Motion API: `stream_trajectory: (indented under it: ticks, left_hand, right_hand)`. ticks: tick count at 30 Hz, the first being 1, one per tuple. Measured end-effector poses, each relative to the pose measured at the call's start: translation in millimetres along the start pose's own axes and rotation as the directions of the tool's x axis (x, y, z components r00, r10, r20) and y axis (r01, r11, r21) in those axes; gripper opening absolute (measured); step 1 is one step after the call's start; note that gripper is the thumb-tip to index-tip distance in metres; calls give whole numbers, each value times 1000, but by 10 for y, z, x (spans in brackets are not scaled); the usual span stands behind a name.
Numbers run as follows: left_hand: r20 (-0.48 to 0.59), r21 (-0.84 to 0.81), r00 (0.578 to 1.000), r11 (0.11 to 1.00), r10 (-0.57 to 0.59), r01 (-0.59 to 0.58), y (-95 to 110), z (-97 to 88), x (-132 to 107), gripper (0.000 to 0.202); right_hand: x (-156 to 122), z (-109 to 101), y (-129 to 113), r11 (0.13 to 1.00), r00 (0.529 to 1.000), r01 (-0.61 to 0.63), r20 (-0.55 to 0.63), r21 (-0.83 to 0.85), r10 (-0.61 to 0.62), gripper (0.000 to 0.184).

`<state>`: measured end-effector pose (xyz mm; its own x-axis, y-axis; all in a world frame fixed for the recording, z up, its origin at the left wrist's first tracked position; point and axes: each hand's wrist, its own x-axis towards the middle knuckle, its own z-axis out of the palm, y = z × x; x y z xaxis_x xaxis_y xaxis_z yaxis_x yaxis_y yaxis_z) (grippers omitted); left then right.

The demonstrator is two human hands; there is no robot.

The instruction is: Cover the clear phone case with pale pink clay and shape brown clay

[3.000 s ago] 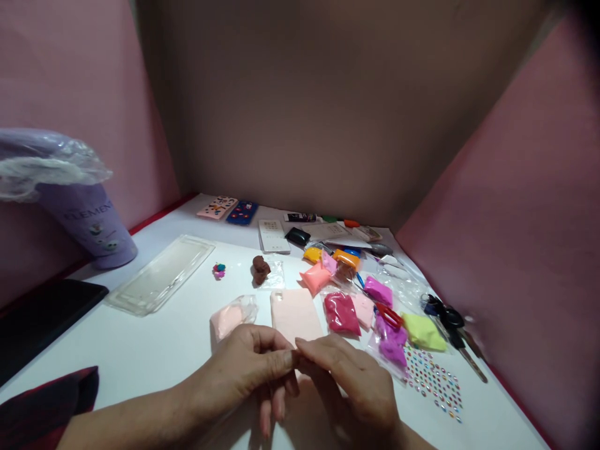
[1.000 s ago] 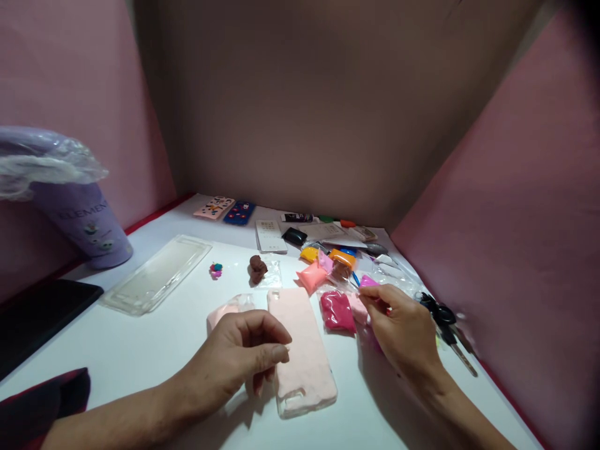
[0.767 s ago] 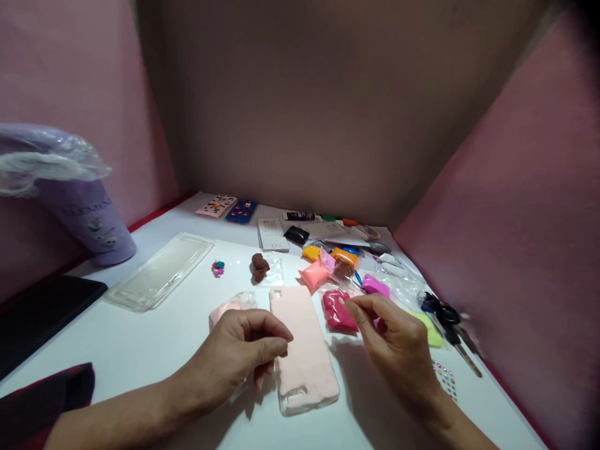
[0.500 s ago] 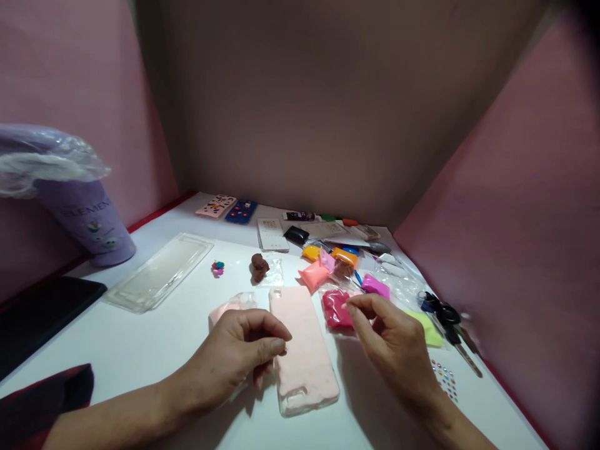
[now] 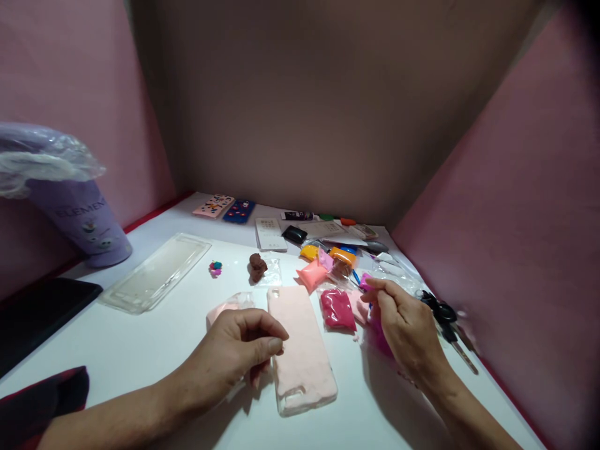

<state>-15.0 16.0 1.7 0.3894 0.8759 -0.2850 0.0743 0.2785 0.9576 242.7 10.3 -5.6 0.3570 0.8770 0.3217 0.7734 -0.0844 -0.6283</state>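
The purple cup [image 5: 82,219] at 10 o'clock reads "ELEMEN", the rest cut off. The left hand [image 5: 234,356] pinches thumb to forefinger, with the pink clay-covered phone case [image 5: 302,356] just beside it at 3 o'clock. The right hand [image 5: 405,325] pinches narrowly among clay packets [image 5: 336,309]; what it grips is hidden.

Matt pink phone case [image 5: 300,347]; glossy clear plastic tray [image 5: 157,279].

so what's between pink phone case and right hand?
Head view: a dark pink clay packet and a pale pink packet, between phone case and right hand.
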Motion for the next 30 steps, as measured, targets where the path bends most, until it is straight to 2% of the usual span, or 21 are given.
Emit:
stream_trajectory:
  ticks: [3,7,12,15,18,21,23,27,30]
  left_hand:
    - [7,0,1000,1000,8,-8,-3,-6,5,16]
    - [3,2,999,999,34,-34,2,-1,9,16]
    - [-90,119,996,993,0,11,-12,3,-36,23]
    - [-97,181,994,981,-50,67,-51,9,-86,26]
    - [-71,204,991,970,-116,129,-75,21,-127,26]
    - [-48,182,989,973,-138,145,-58,28,-139,26]
    - [-28,146,991,980,-129,131,-41,23,-129,27]
    - [-56,93,992,989,-109,114,-68,2,-86,26]
    - [-76,5,995,998,-57,58,-120,0,-61,26]
  right_hand:
    - [-4,17,-21,989,1000,14,-14,144,-13,26]
    - [-97,22,-117,961,993,114,-19,252,-112,20]
    - [-305,79,-273,955,947,123,254,271,-195,28]
    - [-393,144,-308,972,927,45,353,230,-126,26]
    - [-440,192,-315,948,908,-107,417,301,-30,26]
    - [-467,209,-340,837,827,-357,556,415,77,29]
    - [-480,206,-367,756,781,-474,613,452,123,32]
    - [-498,187,-401,666,700,-608,688,432,192,38]
    - [-496,171,-417,547,638,-686,759,481,132,34]
